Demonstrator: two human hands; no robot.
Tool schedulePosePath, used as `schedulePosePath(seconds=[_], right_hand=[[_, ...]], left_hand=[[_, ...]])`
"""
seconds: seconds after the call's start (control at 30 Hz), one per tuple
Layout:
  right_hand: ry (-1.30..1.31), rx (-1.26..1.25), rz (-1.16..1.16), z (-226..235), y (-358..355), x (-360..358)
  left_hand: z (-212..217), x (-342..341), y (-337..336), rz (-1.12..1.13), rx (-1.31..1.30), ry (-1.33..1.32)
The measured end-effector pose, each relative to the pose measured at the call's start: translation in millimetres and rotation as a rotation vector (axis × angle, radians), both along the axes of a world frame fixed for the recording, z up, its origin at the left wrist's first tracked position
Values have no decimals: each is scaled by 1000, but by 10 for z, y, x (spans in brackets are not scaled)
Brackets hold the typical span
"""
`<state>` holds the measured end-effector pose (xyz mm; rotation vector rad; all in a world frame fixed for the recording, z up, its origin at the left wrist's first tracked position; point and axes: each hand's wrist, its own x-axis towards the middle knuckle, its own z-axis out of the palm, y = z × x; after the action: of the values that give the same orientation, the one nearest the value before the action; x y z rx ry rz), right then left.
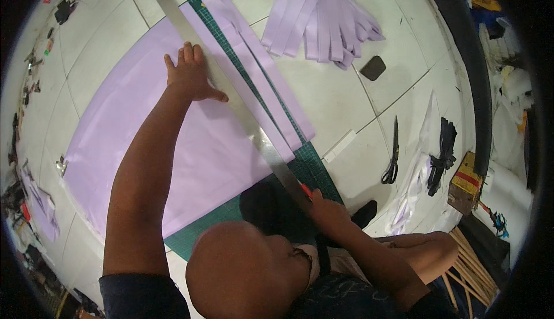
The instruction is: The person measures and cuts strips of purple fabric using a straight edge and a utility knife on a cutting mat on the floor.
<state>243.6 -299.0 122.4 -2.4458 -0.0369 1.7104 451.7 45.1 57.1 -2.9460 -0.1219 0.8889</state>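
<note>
A long steel ruler lies slantwise across a large lilac sheet on a green cutting mat. My left hand is open, fingers spread, pressing on the sheet and the ruler's left edge. Near the ruler's close end, my right hand is closed around a red utility knife. Only a bit of its red body shows; its blade cannot be made out. To the right of the ruler lie lilac strips, with green mat showing between them.
A pile of lilac strips lies at the far right, near a dark block. Black scissors, a white strip and a black bundle are on the tiled floor. My bent knees are close by.
</note>
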Motion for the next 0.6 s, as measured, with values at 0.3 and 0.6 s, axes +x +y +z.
schedulePosePath(seconds=[0.3,0.6], right_hand=[[-390,194,-233,397,170,460],[-609,502,-240,-257,803,1255]], left_hand=[[156,159,208,-18,-100,-90],[-200,659,744,-7,-303,-300]])
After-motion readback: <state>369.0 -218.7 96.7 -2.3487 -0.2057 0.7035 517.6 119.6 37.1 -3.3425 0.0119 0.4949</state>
